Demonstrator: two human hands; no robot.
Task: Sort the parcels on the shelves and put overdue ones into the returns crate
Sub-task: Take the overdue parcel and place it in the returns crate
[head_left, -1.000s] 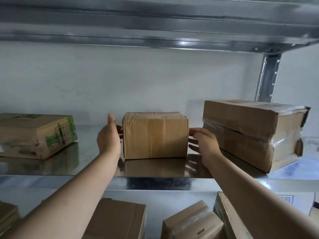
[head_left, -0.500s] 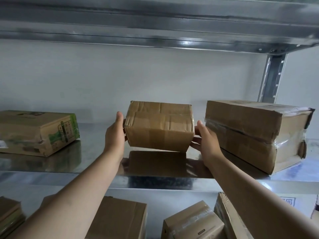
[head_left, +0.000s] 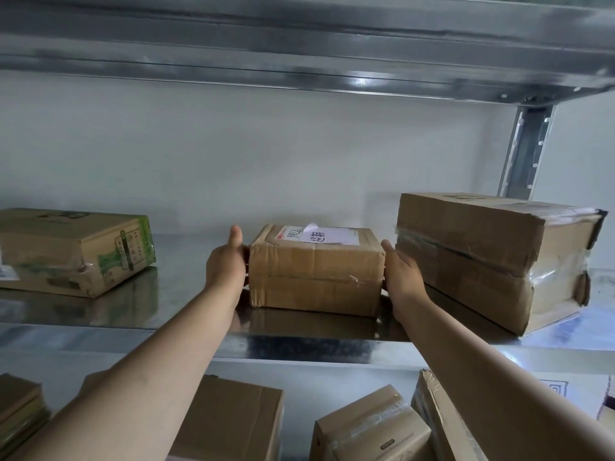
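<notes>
A small brown cardboard parcel (head_left: 316, 274) sits on the middle of the metal shelf (head_left: 173, 294). On its top face is a white label (head_left: 327, 235) with handwriting. My left hand (head_left: 226, 271) presses flat against the parcel's left side, thumb pointing up. My right hand (head_left: 402, 277) presses against its right side, thumb by the top edge. The fingers of both hands are hidden behind the parcel. No returns crate is in view.
A green-printed carton (head_left: 66, 254) lies on the shelf's left. A large taped box (head_left: 482, 261) stands close to my right hand. The shelf above (head_left: 299, 44) hangs low, with an upright post (head_left: 529, 148) at right. The lower shelf holds several boxes (head_left: 233, 420).
Both hands took the parcel by its sides, lifted and rolled it toward me. It now rests on the shelf with the labelled face turned up.
</notes>
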